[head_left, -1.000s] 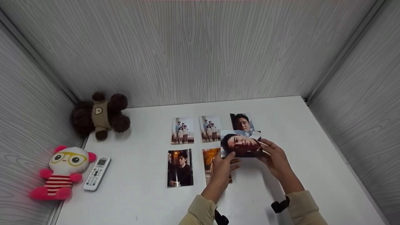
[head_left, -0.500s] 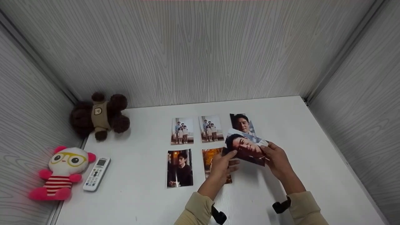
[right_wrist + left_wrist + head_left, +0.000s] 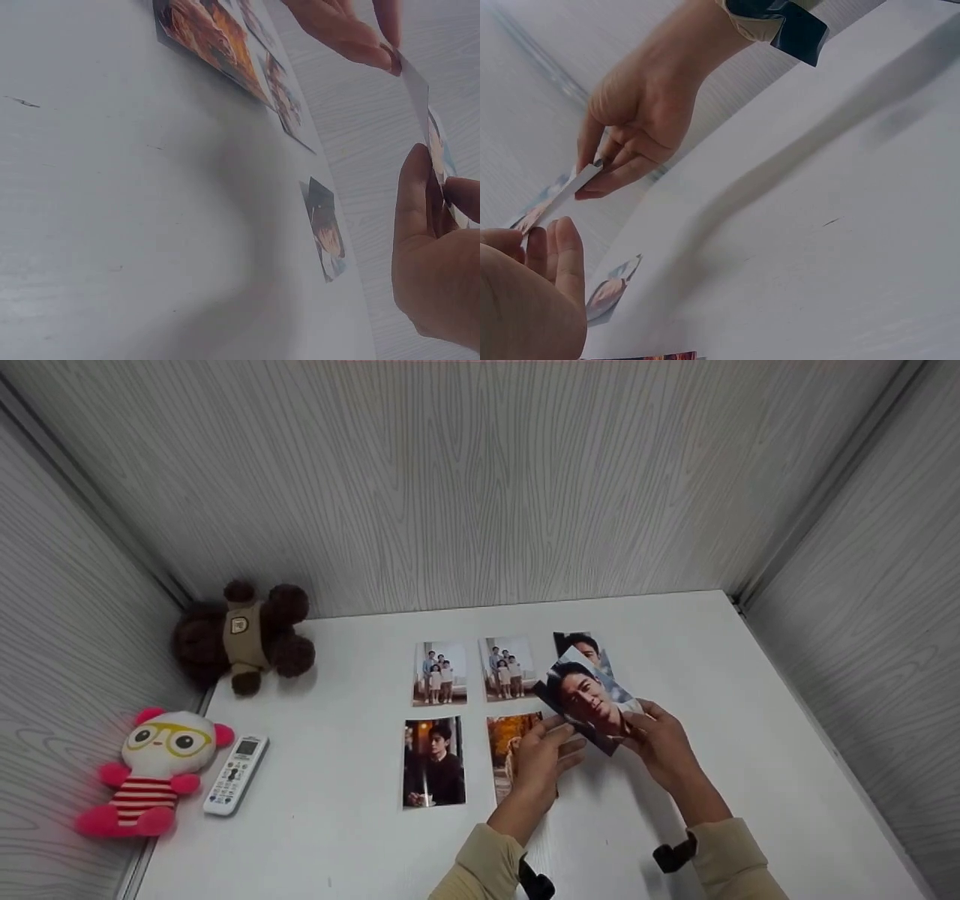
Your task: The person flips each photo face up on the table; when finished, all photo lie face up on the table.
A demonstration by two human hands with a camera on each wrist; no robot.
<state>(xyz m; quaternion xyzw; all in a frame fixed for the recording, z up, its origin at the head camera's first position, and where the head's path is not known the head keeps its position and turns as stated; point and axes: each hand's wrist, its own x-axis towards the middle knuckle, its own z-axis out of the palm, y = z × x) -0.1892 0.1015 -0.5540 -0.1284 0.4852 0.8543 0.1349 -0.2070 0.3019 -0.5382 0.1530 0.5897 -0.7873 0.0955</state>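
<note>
A glossy portrait photo [image 3: 589, 694] is held tilted above the table, between my two hands. My right hand [image 3: 664, 742] pinches its lower right edge, thumb on the picture side. My left hand [image 3: 536, 757] pinches the lower left edge, as the right wrist view shows the left fingertips [image 3: 390, 60] at a corner. The held photo partly covers a portrait photo [image 3: 585, 645] lying behind it. Two family photos [image 3: 439, 673] lie in the back row. In front are a photo of a seated person in dark clothes [image 3: 435, 765] and an autumn photo [image 3: 506, 735], partly hidden by my left hand.
On the left of the white table [image 3: 330, 825] lie a brown plush bear [image 3: 244, 637], a pink and white plush toy [image 3: 154, 776] and a white remote control [image 3: 235, 776]. Grey wood-grain panels [image 3: 465, 495] enclose the back and sides.
The held photo has turned clockwise from lying sideways towards upright, now covering more of the portrait behind it. My left fingers have shifted along its lower left edge; the photos on the table have stayed put.
</note>
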